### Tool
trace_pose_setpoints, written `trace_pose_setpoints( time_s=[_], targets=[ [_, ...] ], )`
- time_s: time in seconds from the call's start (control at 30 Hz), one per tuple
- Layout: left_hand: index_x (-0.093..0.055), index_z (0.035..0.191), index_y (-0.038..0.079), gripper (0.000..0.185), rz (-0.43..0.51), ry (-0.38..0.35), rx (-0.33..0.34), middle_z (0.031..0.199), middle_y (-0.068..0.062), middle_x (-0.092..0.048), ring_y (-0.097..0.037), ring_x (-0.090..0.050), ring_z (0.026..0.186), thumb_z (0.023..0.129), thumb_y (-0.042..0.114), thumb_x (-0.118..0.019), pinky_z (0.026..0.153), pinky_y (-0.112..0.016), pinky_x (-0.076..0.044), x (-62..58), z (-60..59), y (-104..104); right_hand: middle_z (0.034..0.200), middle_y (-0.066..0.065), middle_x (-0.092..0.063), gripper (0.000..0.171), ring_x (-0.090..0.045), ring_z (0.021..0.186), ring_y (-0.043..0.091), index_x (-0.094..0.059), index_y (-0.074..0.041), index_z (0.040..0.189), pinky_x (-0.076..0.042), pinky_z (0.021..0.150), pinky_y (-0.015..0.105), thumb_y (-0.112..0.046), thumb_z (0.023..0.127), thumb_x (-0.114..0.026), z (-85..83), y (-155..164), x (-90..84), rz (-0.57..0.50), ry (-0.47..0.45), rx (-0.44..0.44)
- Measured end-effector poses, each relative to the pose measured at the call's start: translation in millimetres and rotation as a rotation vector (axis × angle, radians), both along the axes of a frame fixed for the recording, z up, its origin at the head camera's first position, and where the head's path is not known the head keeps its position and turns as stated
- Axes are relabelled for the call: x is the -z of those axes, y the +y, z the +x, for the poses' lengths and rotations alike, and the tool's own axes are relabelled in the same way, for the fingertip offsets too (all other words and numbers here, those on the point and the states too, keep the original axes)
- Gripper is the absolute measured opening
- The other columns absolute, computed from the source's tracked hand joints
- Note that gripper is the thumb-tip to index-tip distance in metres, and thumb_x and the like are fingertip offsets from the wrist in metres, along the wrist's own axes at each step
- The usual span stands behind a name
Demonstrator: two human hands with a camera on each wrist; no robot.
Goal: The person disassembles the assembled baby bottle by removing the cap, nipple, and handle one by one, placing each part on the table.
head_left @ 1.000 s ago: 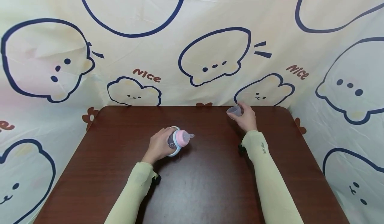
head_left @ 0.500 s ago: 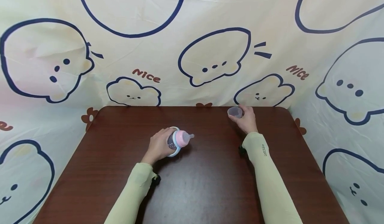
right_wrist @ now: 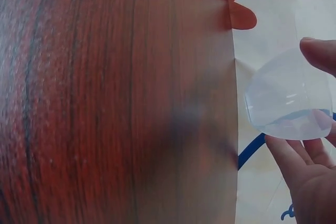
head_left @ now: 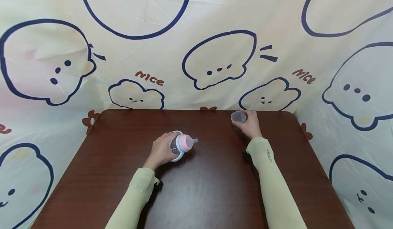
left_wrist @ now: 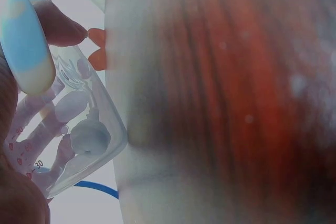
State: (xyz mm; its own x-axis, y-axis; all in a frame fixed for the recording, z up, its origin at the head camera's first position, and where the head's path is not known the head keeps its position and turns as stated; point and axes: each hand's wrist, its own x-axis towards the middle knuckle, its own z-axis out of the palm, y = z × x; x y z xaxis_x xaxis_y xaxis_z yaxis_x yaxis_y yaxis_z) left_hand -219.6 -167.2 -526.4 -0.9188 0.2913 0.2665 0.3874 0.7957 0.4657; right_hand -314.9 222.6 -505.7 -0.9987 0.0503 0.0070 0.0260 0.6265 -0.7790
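Note:
My left hand (head_left: 161,149) grips a baby bottle (head_left: 182,145) near the middle of the dark wooden table (head_left: 199,195). The bottle has a pink collar, a clear teat pointing right and a pale blue handle ring. Close up in the left wrist view, my fingers (left_wrist: 58,24) wrap the clear bottle body (left_wrist: 79,135) and its blue ring (left_wrist: 26,51). My right hand (head_left: 250,124) holds a clear plastic cap (head_left: 238,117) at the far right of the table. In the right wrist view, that cap (right_wrist: 289,98) sits between my fingertips (right_wrist: 317,51).
A cream cloth printed with blue-outlined cartoon animals (head_left: 219,60) hangs behind the table and drapes down both sides. Both arms wear pale green sleeves (head_left: 270,174). The table's far edge (head_left: 190,110) lies just beyond the cap.
My right hand has turned the clear cap so its opening faces more upward and shifted it slightly left. The left hand and bottle have stayed in place.

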Motion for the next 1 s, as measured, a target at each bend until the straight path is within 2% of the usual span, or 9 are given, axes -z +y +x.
trace_pose_setpoints(
  time_s=[0.23, 0.7, 1.0],
  targets=[
    [-0.065, 0.128, 0.017, 0.074, -0.008, -0.017, 0.000, 0.116, -0.004, -0.070, -0.026, -0.061, 0.102, 0.063, 0.033, -0.096, 0.082, -0.053, -0.055, 1.2, 2.0, -1.1, 0.148, 0.026, -0.037, 0.078, -0.044, 0.134, 0.044, -0.044, -0.005, 0.152, -0.042, 0.113, 0.060, -0.029, 0.088, -0.083, -0.8, -2.3, 1.7, -0.019, -0.008, 0.009],
    [-0.065, 0.127, 0.018, 0.073, -0.037, 0.008, -0.009, 0.115, -0.004, -0.071, -0.026, -0.062, 0.102, 0.062, 0.031, -0.096, 0.079, -0.053, -0.054, -0.5, 3.6, -1.6, 0.149, 0.023, -0.038, 0.074, -0.044, 0.136, 0.041, -0.046, -0.005, 0.149, -0.040, 0.115, 0.057, -0.023, 0.087, -0.083, -4.7, -7.8, 9.7, -0.042, -0.020, 0.006],
    [-0.065, 0.129, 0.017, 0.073, -0.044, -0.035, -0.008, 0.117, -0.005, -0.071, -0.026, -0.061, 0.104, 0.065, 0.035, -0.095, 0.083, -0.053, -0.055, -4.6, 0.8, 0.5, 0.148, 0.022, -0.039, 0.073, -0.044, 0.134, 0.041, -0.046, -0.006, 0.148, -0.040, 0.114, 0.058, -0.026, 0.089, -0.082, -2.1, -2.5, 9.7, -0.053, -0.034, 0.012]
  ],
)
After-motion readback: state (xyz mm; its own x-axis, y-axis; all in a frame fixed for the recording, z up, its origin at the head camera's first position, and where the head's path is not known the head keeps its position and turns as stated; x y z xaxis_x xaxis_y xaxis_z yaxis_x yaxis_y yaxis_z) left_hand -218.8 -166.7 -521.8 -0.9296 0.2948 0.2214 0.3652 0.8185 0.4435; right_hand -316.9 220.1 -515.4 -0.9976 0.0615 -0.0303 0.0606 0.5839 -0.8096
